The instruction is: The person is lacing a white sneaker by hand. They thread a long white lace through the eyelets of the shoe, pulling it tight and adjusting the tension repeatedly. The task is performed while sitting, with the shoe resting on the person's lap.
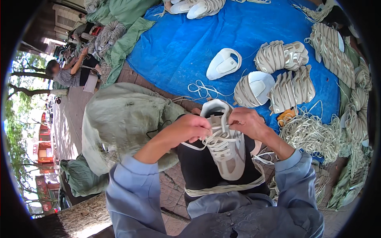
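We see a pale shoe (232, 158) resting on a person's lap (194, 168), toe toward the body, beyond the near edge of a blue sheet (178, 51). The left hand (187, 129) pinches white lace (220, 139) between thumb and fingers; across from it, the right hand's (250, 122) fingertips press together, though we cannot tell what they grip. We judge uneven pulling could leave the lacing lopsided, and a loosened hold could let the shoe slide off.
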Demonstrator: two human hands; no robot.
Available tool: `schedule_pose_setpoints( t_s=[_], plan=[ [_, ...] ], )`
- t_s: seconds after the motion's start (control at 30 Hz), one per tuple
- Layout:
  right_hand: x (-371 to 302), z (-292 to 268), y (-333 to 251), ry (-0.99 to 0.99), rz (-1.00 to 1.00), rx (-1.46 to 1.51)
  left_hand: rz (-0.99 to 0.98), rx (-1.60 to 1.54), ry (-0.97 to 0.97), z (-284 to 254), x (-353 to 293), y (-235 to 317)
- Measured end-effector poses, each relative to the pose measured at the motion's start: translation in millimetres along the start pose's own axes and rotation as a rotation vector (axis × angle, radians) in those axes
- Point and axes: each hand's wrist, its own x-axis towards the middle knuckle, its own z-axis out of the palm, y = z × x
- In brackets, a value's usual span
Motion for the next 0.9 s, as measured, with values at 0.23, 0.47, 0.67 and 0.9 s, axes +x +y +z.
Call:
schedule_pose_setpoints(
  t_s=[0.23,0.47,0.67,0.9],
  plan=[
    [-3,3,8,-0.056,0.205,0.226,0.554,-0.37,0.307,-29,-58,38],
    [19,-18,-21,0.098,0.143,0.28,0.729,0.774,0.866,-47,-20,74],
    [44,-1,-23,-0.232,0.094,0.115,1.026,1.526,1.302,-62,-21,72],
    [-25,2,40,0.235,0.56,0.756,0.506,0.948,0.765,-40,35,1]
  ],
)
